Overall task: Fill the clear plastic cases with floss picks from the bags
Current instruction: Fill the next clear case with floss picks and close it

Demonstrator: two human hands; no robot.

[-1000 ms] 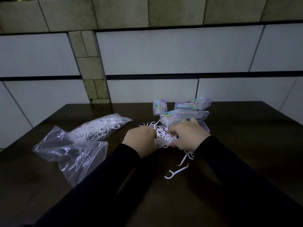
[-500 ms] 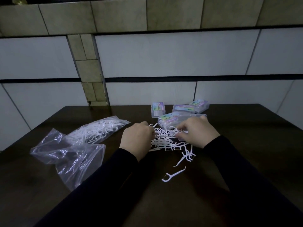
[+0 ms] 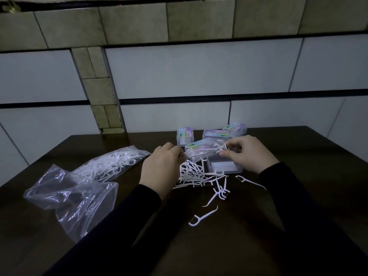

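Loading step: right hand (image 3: 247, 154) pinches floss picks (image 3: 216, 149) above open case (image 3: 224, 166), left hand (image 3: 161, 166) grips pile (image 3: 192, 174) beside; next, lower picks in.

Single head-worn wide-angle cam, no second view, so no overlap. Looks forward and down over the dark bench (image 3: 298, 196) from its near edge, facing the tiled wall (image 3: 179, 72) behind the bench's far edge. Close range: both sleeved forearms enter from the bottom, hands mid-frame. Wide lens bows the wall's tile lines; bench's far edge sits about mid-height.
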